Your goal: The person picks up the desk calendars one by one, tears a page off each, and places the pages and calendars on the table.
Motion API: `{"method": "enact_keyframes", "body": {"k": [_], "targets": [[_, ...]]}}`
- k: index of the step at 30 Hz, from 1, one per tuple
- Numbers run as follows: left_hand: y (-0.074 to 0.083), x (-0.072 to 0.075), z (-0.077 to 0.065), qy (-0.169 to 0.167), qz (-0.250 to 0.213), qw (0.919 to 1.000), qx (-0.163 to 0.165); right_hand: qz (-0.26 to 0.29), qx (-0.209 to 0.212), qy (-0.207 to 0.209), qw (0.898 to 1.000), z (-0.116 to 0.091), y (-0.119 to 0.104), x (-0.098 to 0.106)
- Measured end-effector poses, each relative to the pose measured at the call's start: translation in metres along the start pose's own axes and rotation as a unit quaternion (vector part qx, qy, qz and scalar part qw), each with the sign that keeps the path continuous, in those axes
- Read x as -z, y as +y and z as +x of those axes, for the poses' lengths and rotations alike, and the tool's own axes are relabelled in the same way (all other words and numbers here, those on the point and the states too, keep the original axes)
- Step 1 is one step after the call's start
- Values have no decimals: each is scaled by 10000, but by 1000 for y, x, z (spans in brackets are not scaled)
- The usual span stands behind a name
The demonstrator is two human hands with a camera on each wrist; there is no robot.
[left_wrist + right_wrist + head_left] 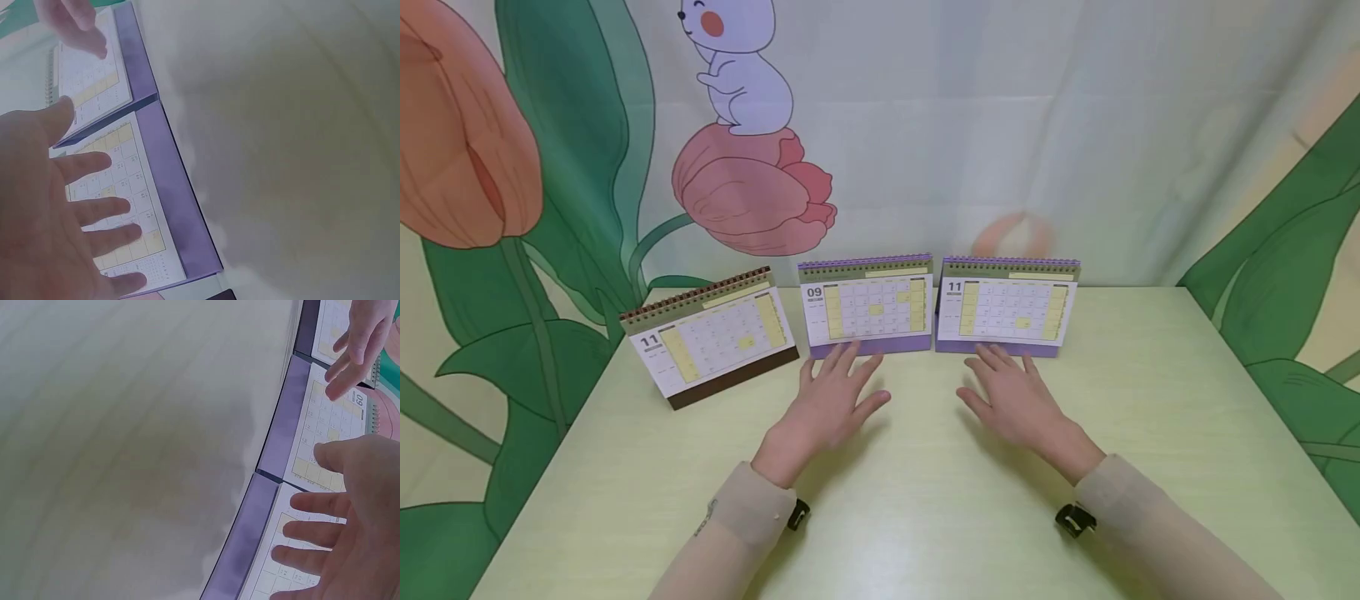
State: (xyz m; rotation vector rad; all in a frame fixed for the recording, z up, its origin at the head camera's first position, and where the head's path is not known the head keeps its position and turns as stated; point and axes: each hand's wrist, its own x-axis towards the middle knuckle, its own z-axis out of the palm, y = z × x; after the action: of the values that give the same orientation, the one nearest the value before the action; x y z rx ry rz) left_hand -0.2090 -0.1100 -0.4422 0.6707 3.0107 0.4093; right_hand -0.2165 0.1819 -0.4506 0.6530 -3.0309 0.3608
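Note:
Three desk calendars stand in a row at the back of the table. The left calendar (711, 337) has a brown base, shows 11 and is turned at an angle. In the middle, a purple-based calendar (868, 307) shows 09; beside it on the right, another purple-based calendar (1006, 307) shows 11. My left hand (831, 400), fingers spread, is in front of the middle calendar, its fingertips overlapping the purple base in the head view. Before the right calendar my right hand (1015, 396) spreads its fingers likewise. Both hands hold nothing.
The pale table (925, 517) ends at a curtain (962, 150) printed with tulips and a white animal. Dark wrist-worn cameras show under the left sleeve (748, 508) and the right sleeve (1127, 496). A narrow gap separates the two purple calendars.

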Motion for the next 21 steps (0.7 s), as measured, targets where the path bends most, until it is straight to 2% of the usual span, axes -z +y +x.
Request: {"method": "enact_keyframes", "body": {"k": [10, 16, 21], "targets": [[1, 3, 1, -60, -96, 9999, -128, -18, 245, 598, 9979, 0, 6, 1], [4, 4, 6, -85, -358, 9991, -215, 55, 233, 608, 9979, -1, 9, 1], [9, 3, 13, -100, -379, 9989, -254, 65, 159, 533, 9984, -2, 10, 2]]}}
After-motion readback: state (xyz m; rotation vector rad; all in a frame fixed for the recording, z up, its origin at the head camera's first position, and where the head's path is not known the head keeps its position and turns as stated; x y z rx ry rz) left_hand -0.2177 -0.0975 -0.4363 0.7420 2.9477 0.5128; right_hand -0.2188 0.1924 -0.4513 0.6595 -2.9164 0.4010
